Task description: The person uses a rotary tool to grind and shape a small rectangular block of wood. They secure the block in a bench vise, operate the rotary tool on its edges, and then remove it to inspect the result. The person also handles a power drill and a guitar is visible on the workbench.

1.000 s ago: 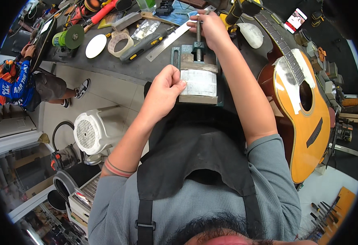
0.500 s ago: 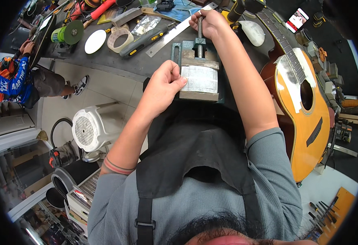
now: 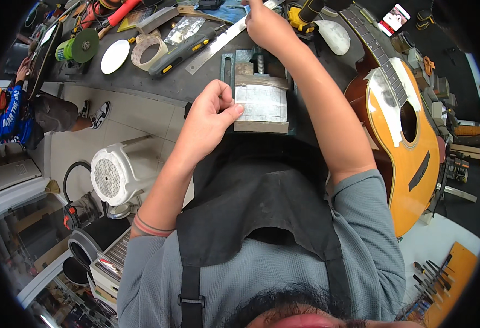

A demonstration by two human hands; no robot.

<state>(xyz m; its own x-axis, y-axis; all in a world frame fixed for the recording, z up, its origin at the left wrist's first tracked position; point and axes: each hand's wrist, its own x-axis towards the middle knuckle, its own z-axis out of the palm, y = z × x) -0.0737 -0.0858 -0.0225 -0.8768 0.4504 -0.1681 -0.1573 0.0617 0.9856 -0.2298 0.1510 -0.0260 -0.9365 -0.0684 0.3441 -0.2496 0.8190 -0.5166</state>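
A green machine vise point(image 3: 227, 71) lies at the bench's near edge with its screw pointing away from me. Between its wooden jaw pads point(image 3: 262, 127) sits a pale grey rectangular piece point(image 3: 262, 104) marked with thin lines. My left hand point(image 3: 213, 112) is closed, thumb and forefinger pinching at the left edge of this piece. My right hand point(image 3: 270, 26) reaches over the vise to the far end of the screw point(image 3: 260, 64). Its fingers curl on the far side, partly cut off by the upper edge, and what they grip is hidden.
Left of the vise lie a steel ruler point(image 3: 212, 52), a grey cutter-like tool point(image 3: 179, 54), a tape roll point(image 3: 148, 52) and a white disc point(image 3: 115, 56). An acoustic guitar point(image 3: 415, 158) leans at right. A white stool point(image 3: 117, 175) and another person point(image 3: 13, 115) are at left.
My right hand has moved farther away and a little left, so it covers more of the screw's far end. My left hand keeps its pinch. The whole view has shifted slightly.
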